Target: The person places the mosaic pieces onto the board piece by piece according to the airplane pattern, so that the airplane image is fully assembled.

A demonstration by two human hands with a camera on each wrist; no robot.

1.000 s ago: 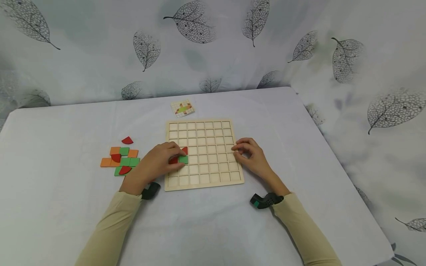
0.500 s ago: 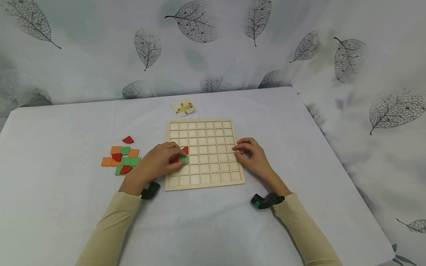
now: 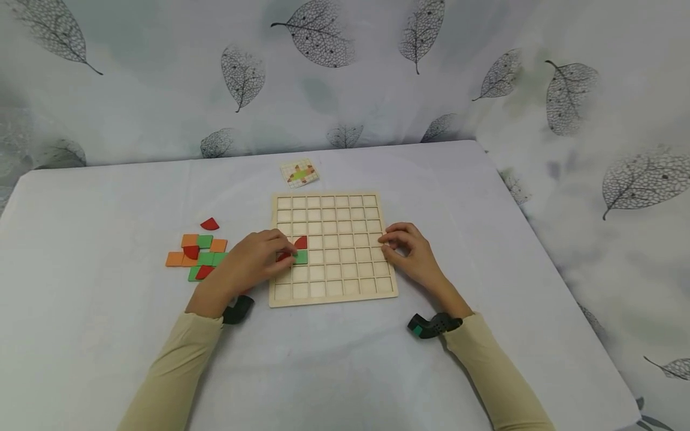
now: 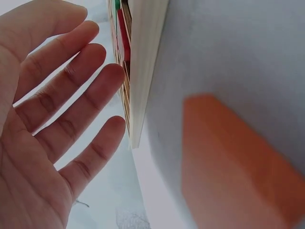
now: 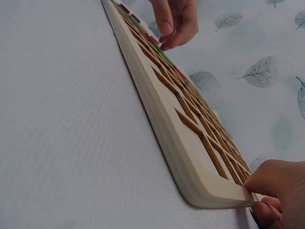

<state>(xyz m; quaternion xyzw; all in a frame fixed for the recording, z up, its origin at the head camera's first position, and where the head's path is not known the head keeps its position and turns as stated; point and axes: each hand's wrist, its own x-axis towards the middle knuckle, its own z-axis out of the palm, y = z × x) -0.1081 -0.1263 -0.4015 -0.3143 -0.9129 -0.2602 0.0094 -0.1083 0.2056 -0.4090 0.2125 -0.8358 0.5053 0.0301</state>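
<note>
While loose tiles (image 3: 205, 258) lie at nine o'clock of the board (image 3: 330, 240), the left hand (image 3: 250, 260), its grip loose and unladen, sits by the green tile (image 3: 302, 257); best check it seats flat; the right hand (image 3: 416, 254) pinches the three o'clock rim, better held steady.

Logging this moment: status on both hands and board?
Left hand over left side of grid board, holding nothing. Right hand pinches grid board's right edge. Left hand partly hides red piece in head view.

Grid board (image 5: 164, 129), edge pinched by my right hand (image 5: 282, 193).
Beyond: my left hand (image 5: 180, 23), near red and green pieces (image 5: 165, 56).
</note>
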